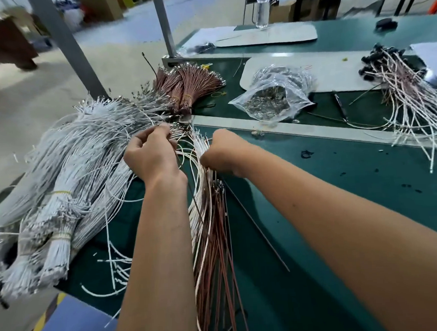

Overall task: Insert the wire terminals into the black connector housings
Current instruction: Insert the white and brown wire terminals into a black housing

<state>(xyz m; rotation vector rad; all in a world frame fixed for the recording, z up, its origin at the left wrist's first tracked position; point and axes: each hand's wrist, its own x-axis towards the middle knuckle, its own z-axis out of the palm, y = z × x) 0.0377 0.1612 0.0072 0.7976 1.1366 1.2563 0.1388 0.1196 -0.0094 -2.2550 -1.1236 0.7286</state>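
Left hand (153, 153) pinches thin white wire ends. Right hand (220, 152), fingers curled, grips a fanned bundle of white and brown wires (210, 216) draped over the green mat (341, 209). Finished wires with black connector housings (395, 80) lie far right, beside a glossy clear bag of metal terminals (272, 99).

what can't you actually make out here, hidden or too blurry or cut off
Head view only:
- Left hand fingertips: buried among white wires; the exact wire pinched is unclear.
- Right hand palm side: turned away, so what it grips beyond the wire bundle is hidden.
- Clear bag contents: too small and glary to identify.
- Finished wires: cut off by the right edge.
- Background floor: blurred.
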